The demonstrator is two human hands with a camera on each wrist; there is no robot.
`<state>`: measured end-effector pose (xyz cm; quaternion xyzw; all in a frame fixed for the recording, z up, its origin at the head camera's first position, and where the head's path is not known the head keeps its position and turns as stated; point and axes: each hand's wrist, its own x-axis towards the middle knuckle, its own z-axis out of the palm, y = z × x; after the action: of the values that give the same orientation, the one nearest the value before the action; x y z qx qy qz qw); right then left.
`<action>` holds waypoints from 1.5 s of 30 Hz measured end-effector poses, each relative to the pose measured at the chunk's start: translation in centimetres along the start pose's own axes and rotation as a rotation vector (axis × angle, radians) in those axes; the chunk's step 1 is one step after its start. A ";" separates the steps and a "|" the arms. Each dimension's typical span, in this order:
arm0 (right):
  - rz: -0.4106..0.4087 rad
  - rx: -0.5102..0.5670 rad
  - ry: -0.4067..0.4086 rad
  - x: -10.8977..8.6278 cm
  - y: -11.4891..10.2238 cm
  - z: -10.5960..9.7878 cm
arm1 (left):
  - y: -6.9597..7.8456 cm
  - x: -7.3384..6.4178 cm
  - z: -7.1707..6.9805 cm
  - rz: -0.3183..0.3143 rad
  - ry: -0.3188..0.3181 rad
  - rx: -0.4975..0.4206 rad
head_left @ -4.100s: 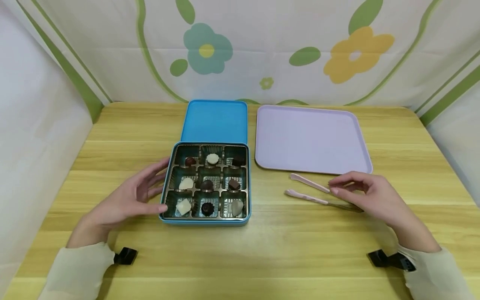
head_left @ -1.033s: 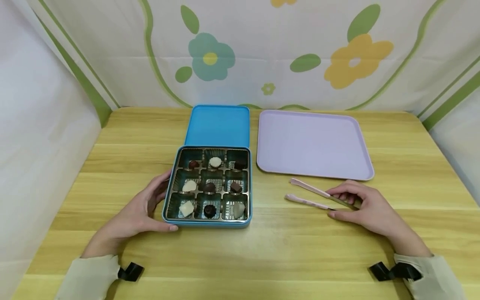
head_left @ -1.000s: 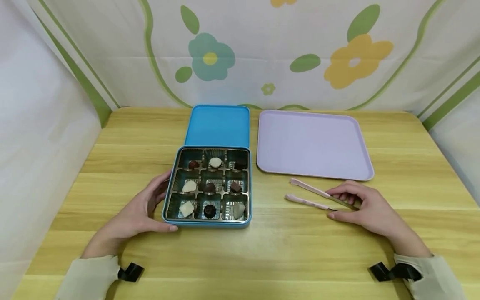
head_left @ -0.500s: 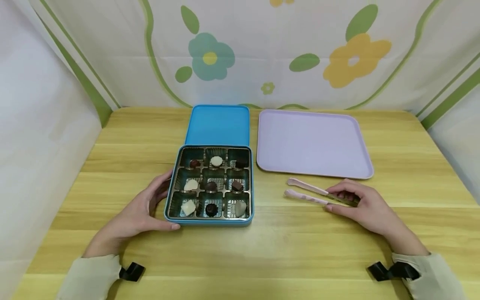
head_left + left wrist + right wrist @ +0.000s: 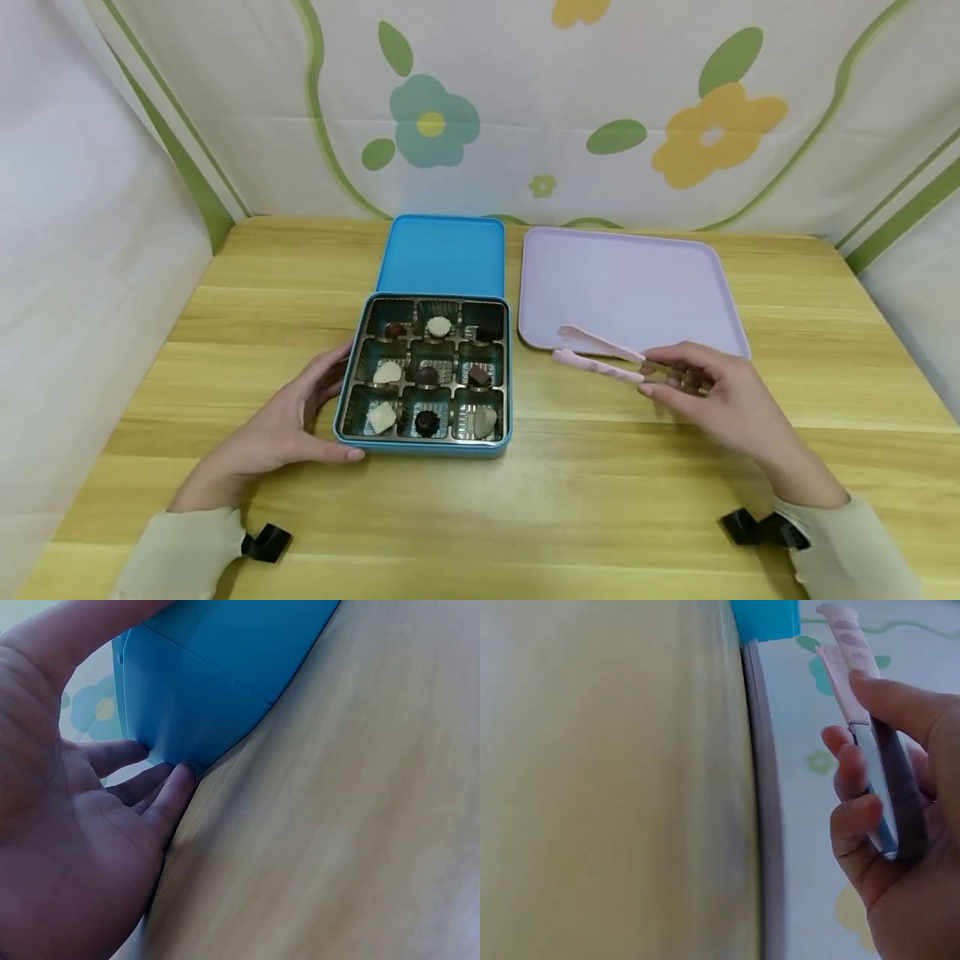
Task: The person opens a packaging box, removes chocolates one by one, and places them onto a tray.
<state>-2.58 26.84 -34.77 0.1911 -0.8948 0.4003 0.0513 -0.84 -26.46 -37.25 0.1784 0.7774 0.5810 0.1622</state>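
Note:
A blue tin with a compartmented insert holds several chocolates, such as a white round one and a dark ruffled one. My left hand holds the tin by its near left corner, thumb at the front and fingers against the left side. In the left wrist view those fingertips touch the blue wall. My right hand grips pink-tipped metal tongs between thumb and fingers. Their two arms are apart with nothing between the tips, raised off the table near the tray's front edge.
Behind the tin lies its blue lid. A lilac tray rests to the right of the lid, partly overlapped by the tongs and right hand in the head view. The wooden table ends at a flowered cloth.
The right hand has gone from touching the tongs on the table to gripping and lifting them, moving slightly left and away. The left hand's thumb has shifted along the tin's front corner.

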 end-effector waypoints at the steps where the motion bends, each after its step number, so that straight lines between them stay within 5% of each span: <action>1: -0.036 -0.014 0.012 0.6 -0.4 -0.1 | 0.0 0.0 0.0 -0.001 0.000 -0.002; 11: -0.291 0.000 0.062 6.3 -4.6 0.7 | 0.2 0.2 -0.1 -0.006 0.004 0.005; 23: -0.273 -0.044 0.111 9.6 -7.2 2.9 | 0.0 0.2 -0.4 -0.025 -0.001 -0.023; 36: -0.408 -0.173 0.087 11.1 -9.1 4.0 | 0.0 0.3 -0.4 -0.006 -0.007 -0.007; 45: -0.394 -0.241 0.011 11.9 -10.5 4.3 | 0.0 0.1 0.0 -0.018 -0.007 -0.015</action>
<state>-9.23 13.75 -27.39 0.3525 -0.8813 0.2736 0.1558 -0.91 -26.45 -37.27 0.1720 0.7739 0.5848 0.1715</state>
